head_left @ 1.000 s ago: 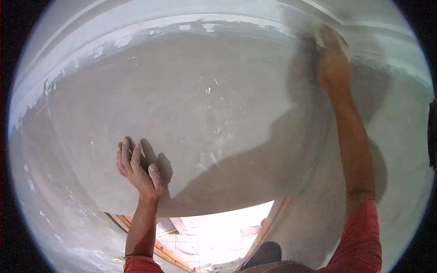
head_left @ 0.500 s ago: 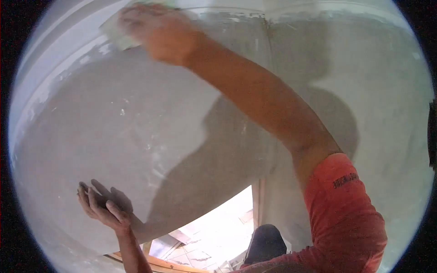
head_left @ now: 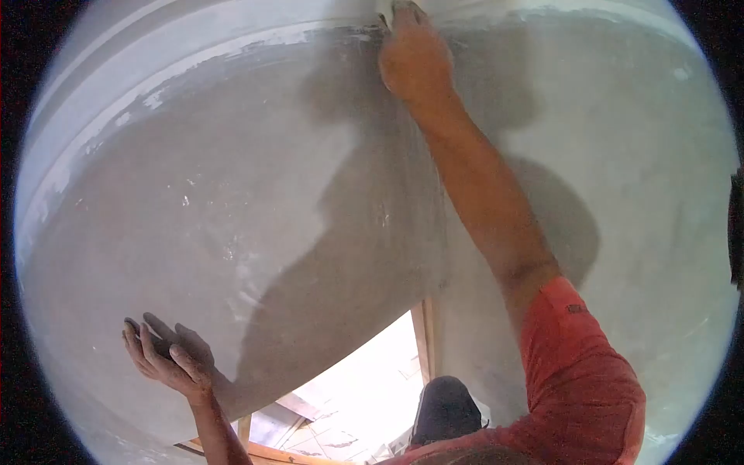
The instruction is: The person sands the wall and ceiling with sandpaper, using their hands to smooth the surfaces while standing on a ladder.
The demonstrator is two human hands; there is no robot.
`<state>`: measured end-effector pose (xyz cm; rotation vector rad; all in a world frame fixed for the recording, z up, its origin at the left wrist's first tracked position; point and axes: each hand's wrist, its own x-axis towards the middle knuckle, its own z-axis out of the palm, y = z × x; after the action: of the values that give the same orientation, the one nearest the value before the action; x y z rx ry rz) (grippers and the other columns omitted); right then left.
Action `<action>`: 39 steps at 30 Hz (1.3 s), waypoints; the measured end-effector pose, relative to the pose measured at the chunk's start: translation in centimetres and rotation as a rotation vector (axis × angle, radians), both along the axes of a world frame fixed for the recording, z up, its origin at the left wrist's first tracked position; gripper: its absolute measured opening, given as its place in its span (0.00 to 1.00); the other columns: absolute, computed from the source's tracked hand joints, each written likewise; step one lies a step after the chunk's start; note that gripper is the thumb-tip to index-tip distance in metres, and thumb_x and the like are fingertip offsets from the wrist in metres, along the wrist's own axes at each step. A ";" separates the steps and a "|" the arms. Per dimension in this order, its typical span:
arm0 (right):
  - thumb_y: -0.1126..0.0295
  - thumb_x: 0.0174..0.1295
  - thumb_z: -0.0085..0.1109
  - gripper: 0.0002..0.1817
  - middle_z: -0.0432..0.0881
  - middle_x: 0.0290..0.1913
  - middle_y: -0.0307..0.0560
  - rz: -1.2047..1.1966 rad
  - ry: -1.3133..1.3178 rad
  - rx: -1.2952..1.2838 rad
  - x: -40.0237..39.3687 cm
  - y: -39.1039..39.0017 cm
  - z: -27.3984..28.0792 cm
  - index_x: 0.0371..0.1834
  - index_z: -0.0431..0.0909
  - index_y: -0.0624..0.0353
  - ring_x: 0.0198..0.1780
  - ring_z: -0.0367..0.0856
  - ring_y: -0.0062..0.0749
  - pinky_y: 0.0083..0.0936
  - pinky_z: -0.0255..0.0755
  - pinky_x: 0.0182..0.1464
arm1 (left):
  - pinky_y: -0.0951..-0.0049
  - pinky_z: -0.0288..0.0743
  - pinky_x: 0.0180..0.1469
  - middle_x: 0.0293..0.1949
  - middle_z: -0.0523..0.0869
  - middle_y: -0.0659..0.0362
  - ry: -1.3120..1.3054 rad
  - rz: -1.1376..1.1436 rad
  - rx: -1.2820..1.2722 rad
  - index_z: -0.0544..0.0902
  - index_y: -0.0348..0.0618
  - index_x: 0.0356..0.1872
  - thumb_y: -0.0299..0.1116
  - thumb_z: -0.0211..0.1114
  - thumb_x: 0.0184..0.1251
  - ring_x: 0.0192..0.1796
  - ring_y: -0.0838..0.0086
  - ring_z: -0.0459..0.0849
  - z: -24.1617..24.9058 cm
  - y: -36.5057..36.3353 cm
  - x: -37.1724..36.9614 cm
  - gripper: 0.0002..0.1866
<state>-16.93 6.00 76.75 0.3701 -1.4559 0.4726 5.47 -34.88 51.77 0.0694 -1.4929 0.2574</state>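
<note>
1. Head view: a grey plastered wall (head_left: pixel 256 194) fills most of the frame, smooth, with a few pale flecks.
2. A whiter band (head_left: pixel 155 74) runs along the wall's top edge, its lower border ragged.
3. The right hand (head_left: pixel 415 58) reaches up to that band, clenched on a small pale pad (head_left: pixel 385 17), mostly hidden, pressed against the wall at the top.
4. The left hand (head_left: pixel 163 356) lies released and flat against the lower wall, fingers spread.
5. Arm shadows fall across the plaster.
6. Below, a wood-framed opening (head_left: pixel 422 333) shows a bright tiled floor (head_left: pixel 356 403).
</note>
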 end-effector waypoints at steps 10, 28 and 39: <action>0.72 0.62 0.53 0.29 0.67 0.69 0.67 0.007 0.114 0.059 -0.7 -4.2 -3.9 0.67 0.65 0.73 0.72 0.64 0.61 0.44 0.66 0.70 | 0.43 0.54 0.73 0.70 0.70 0.43 -0.012 0.038 -0.003 0.70 0.36 0.67 0.47 0.41 0.80 0.73 0.45 0.65 -0.2 0.8 0.4 0.28; 0.72 0.67 0.50 0.19 0.77 0.59 0.66 0.008 -0.197 -0.118 -0.1 -0.6 -6.0 0.59 0.73 0.66 0.59 0.78 0.60 0.47 0.72 0.63 | 0.44 0.54 0.74 0.70 0.70 0.44 0.017 -0.040 -0.064 0.71 0.35 0.67 0.49 0.40 0.81 0.73 0.47 0.65 -0.3 0.9 0.4 0.29; 0.75 0.63 0.53 0.22 0.77 0.60 0.63 -0.029 -0.291 -0.137 -3.0 0.3 -5.6 0.63 0.71 0.65 0.60 0.77 0.58 0.46 0.70 0.65 | 0.45 0.54 0.73 0.69 0.71 0.43 0.013 -0.046 -0.058 0.69 0.34 0.66 0.48 0.41 0.80 0.73 0.48 0.65 0.3 1.0 0.7 0.28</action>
<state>-19.94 6.29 71.17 0.1751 -1.6965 0.6178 6.15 -33.84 52.09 -0.0092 -1.4710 0.2624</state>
